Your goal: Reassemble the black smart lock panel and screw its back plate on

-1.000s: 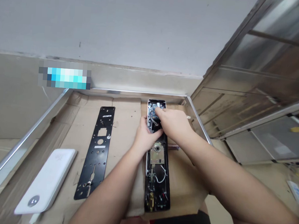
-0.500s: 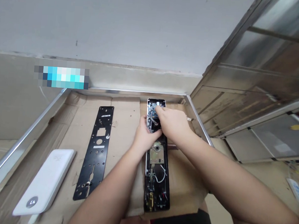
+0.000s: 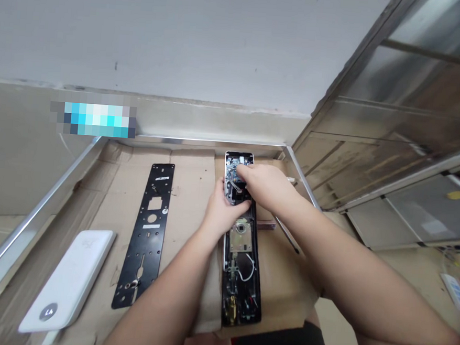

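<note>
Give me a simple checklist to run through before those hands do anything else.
1. Opened device steadied: ok, the left hand grips its sides.
2. Circuit board in plain sight: not ok, the right hand partly covers it.
3. Grey wires firmly connected: cannot tell, too small.
4. White wire clear of both hands: ok, it loops lower down.
5. Perforated black plate apart from the device: ok.
6. Thin rod clear of the right forearm: cannot tell, they overlap in view.

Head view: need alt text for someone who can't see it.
A person's left hand holds a long, open housing from its side, and the right hand is at the circuit board near its far end. To the left, a black perforated plate and a white device lie on cardboard.
</note>
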A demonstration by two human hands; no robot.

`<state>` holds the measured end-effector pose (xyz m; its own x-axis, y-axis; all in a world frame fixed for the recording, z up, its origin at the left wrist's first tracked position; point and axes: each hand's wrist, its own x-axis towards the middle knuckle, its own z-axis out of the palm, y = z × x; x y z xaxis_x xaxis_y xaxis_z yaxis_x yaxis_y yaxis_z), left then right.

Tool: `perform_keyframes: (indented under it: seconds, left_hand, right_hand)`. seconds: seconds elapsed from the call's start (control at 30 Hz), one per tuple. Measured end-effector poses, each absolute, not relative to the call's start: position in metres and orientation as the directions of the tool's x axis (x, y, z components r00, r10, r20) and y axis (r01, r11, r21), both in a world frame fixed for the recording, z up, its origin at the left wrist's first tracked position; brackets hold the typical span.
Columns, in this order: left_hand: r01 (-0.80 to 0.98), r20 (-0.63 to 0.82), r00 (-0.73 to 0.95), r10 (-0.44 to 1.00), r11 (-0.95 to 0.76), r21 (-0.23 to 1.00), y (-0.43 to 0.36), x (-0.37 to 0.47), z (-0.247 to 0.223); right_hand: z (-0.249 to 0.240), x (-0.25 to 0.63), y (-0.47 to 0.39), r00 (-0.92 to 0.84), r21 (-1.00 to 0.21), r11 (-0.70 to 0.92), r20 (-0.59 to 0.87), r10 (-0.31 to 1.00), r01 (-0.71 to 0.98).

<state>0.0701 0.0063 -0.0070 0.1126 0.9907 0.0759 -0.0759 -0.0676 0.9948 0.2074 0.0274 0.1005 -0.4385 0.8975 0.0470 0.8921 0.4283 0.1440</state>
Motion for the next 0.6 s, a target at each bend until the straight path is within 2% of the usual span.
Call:
perform_keyframes:
  seconds: [0.2, 0.37, 0.6]
  left_hand:
    - [-0.055, 0.058, 0.093, 0.994, -0.053, 0.997, 0.008, 0.070, -0.009]
    - [-0.045, 0.048, 0.092, 0.995, -0.044, 0.998, 0.010, 0.070, -0.010]
    - [-0.042, 0.057, 0.089, 0.994, -0.053, 0.998, 0.010, 0.071, -0.011]
  right_hand:
    - [0.099, 0.220, 0.033, -0.406, 0.011, 0.406, 0.071, 0.911, 0.914]
    - [0.100, 0.224, 0.029, -0.328, 0.065, 0.322, 0.134, 0.935, 0.945]
    - [0.105, 0.219, 0.028, -0.252, 0.007, 0.252, -0.007, 0.968, 0.968]
